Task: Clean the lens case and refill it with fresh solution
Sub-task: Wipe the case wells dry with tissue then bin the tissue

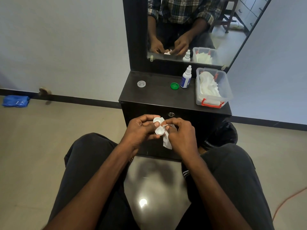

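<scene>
My left hand [141,128] grips the white lens case [159,128] in front of the dark dresser, thumb on its middle. Both wells of the case are uncapped. My right hand [181,132] pinches a white tissue [167,141] against the case's right side, and the tissue hangs down below my fingers. On the dresser top [157,98] lie a clear cap [141,84] at the left and a green cap [174,85] near the middle. The white solution bottle [186,78] stands upright beside the green cap.
A clear plastic box [213,87] with red latches holds white tissues at the right of the dresser top. A mirror [191,29] rises behind it. My legs in dark trousers sit below, with a blue cloth [15,101] on the floor at the far left.
</scene>
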